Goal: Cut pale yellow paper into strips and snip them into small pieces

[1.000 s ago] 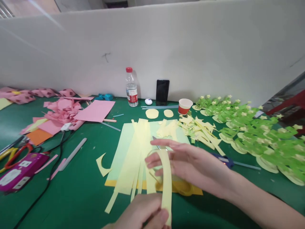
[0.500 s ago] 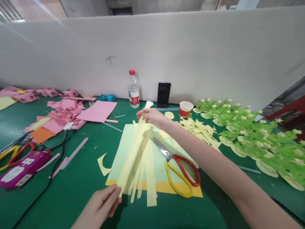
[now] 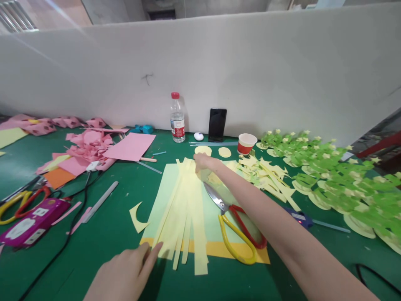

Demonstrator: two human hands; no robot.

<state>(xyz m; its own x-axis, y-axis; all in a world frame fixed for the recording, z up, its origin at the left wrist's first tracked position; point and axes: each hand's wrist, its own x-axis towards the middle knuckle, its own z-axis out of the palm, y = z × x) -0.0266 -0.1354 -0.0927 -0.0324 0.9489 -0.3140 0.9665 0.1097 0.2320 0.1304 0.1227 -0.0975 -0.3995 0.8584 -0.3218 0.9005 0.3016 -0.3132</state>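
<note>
Pale yellow paper strips (image 3: 180, 209) lie fanned out over a light green sheet (image 3: 164, 182) with an orange one (image 3: 216, 250) under it. My left hand (image 3: 125, 269) is at the strips' near end, a fingertip close to the lower left corner, fingers apart. At their far end is my right hand (image 3: 204, 162), bent downward with its fingers together; whatever they pinch is hidden. Just beyond it lies a pale yellow paper disc (image 3: 203, 149), with another disc (image 3: 224, 152) to the right. Scissors (image 3: 222, 205) with red and yellow handles rest beside the strips, partly beneath my right forearm.
Behind stand a water bottle (image 3: 178, 121), a phone (image 3: 217, 125) and a paper cup (image 3: 246, 144). Yellow scraps (image 3: 269, 177) and green paper plants (image 3: 341, 167) are on the right. Pink paper (image 3: 130, 146), a purple box (image 3: 34, 221) and a black cable (image 3: 59, 251) are on the left.
The long strip held up between both hands now lies among the others. My right hand has come down and nearer, uncovering a white oval object and a disc. My left fingers have loosened.
</note>
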